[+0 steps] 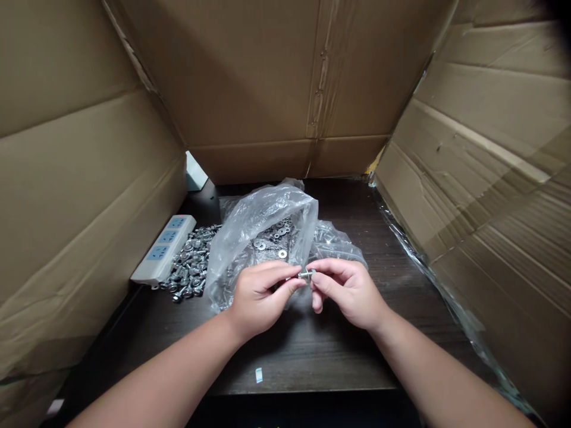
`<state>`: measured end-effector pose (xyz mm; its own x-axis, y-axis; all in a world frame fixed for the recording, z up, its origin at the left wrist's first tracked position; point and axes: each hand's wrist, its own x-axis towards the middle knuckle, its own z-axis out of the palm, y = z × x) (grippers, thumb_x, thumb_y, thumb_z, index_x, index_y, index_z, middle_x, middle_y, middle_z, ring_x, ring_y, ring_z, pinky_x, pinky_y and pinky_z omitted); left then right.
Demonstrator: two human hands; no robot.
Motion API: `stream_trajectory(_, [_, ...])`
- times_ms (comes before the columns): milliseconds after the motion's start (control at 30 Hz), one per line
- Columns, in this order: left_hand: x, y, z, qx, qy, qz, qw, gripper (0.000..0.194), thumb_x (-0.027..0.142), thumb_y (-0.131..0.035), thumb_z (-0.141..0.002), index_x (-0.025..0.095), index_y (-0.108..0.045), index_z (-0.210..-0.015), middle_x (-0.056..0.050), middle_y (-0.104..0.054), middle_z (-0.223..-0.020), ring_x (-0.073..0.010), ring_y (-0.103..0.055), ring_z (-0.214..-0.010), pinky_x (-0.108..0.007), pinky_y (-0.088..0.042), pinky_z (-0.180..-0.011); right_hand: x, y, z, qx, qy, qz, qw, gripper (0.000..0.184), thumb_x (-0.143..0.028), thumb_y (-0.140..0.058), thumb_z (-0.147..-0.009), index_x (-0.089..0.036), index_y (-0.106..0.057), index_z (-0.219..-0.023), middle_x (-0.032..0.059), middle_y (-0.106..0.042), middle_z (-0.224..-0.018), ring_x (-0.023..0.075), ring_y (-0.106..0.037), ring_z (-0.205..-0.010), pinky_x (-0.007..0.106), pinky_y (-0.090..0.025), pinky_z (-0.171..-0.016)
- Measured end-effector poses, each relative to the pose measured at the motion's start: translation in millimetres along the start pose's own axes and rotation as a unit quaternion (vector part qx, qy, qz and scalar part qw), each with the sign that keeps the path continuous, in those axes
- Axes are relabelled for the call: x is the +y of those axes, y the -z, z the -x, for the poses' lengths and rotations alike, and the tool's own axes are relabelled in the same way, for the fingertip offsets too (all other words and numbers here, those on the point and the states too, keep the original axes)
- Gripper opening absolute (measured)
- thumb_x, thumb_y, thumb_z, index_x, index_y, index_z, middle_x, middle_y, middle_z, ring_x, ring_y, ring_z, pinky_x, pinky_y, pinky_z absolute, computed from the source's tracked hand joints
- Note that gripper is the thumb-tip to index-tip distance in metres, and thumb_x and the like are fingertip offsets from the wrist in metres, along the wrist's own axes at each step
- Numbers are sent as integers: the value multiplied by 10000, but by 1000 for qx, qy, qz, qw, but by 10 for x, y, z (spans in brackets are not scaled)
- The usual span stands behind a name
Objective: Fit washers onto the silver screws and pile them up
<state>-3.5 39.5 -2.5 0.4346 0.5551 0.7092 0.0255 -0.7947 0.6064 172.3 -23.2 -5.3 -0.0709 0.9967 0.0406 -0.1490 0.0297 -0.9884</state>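
Between my two hands is a small metal bolt, lying sideways with what looks like a washer on it. The thumb and fingers of my left hand are closed at its left end. My right hand pinches its right end, and the fingertips cover part of it. Just behind them lies an opened clear plastic bag with loose washers and nuts in it. Left of the bag is a pile of bolts, which seem to have washers fitted. A second bag with bolts sits behind my right hand.
A white power strip borders the bolt pile on the left. Cardboard walls enclose the dark wooden table on three sides. A small blue-and-white scrap lies near the front edge. A pale block stands in the back left corner.
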Motion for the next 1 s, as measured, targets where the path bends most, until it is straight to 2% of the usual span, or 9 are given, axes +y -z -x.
stream_trajectory(67, [-4,8,0,-6,-23,-10,1000,172,128,-703,-786,182,-746,-943,-62,-746,-771,-139,-695,-640,-221,-572,-586,11,-1,0,-12,-13,0,1000,282,-423,-633,-869,-142,-658,-866,-3,-623,-552,118,-598,-456,241,-505,-484])
stream_trajectory(167, [-10,11,7,-16,-41,-16,999,172,113,-705,-780,168,-738,-939,-74,-747,-788,-143,-703,-666,-221,-582,-610,37,-12,-2,-28,-49,-16,998,424,-509,-571,-886,-138,-587,-681,-3,-581,-499,112,-573,-391,210,-462,-394])
stream_trajectory(333, [-17,-1,17,-18,-32,-10,999,161,124,-698,-788,172,-744,-934,-74,-752,-790,-143,-705,-658,-222,-584,-607,77,-23,-30,-21,-130,-33,991,615,-689,-451,-856,-116,-576,-669,5,-560,-489,127,-570,-337,198,-428,-291])
stream_trajectory(433, [-18,-7,7,4,24,-2,1000,113,155,-720,-775,172,-761,-880,-68,-751,-756,-149,-700,-634,-225,-576,-578,65,-15,-38,0,-103,-31,994,597,-683,-445,-862,-111,-592,-778,13,-591,-568,132,-604,-387,210,-471,-328])
stream_trajectory(533, [-17,-8,-6,24,66,6,997,86,165,-735,-764,175,-768,-843,-59,-753,-747,-151,-704,-642,-223,-576,-583,32,-18,-26,16,-41,-45,998,440,-530,-629,-835,-151,-579,-1053,10,-632,-745,133,-647,-474,255,-550,-432])
stream_trajectory(600, [-13,-7,-10,27,75,12,997,84,165,-738,-763,181,-769,-839,-54,-755,-757,-150,-707,-654,-223,-577,-592,15,-25,-14,22,-5,-47,999,436,-415,-720,-792,-183,-571,-1129,22,-651,-847,134,-661,-518,283,-576,-491])
stream_trajectory(733, [-5,-5,-7,14,67,20,997,90,161,-731,-772,180,-765,-853,-60,-756,-773,-149,-706,-665,-230,-579,-605,6,-22,0,18,24,-20,999,279,-341,-710,-813,-158,-647,-1014,10,-671,-667,144,-648,-516,301,-571,-544])
stream_trajectory(867, [-12,7,-1,4,7,3,1000,134,137,-725,-771,173,-756,-896,-64,-750,-773,-146,-701,-658,-228,-575,-598,8,-4,6,5,12,1,1000,234,-361,-680,-845,-144,-674,-933,0,-653,-569,125,-621,-483,254,-531,-526])
stream_trajectory(1000, [-24,24,8,-13,-38,-14,999,177,98,-719,-763,151,-743,-929,-79,-747,-792,-147,-703,-670,-226,-582,-620,30,-21,2,-20,-39,-5,999,420,-497,-575,-889,-136,-598,-675,4,-599,-492,112,-577,-401,212,-473,-413])
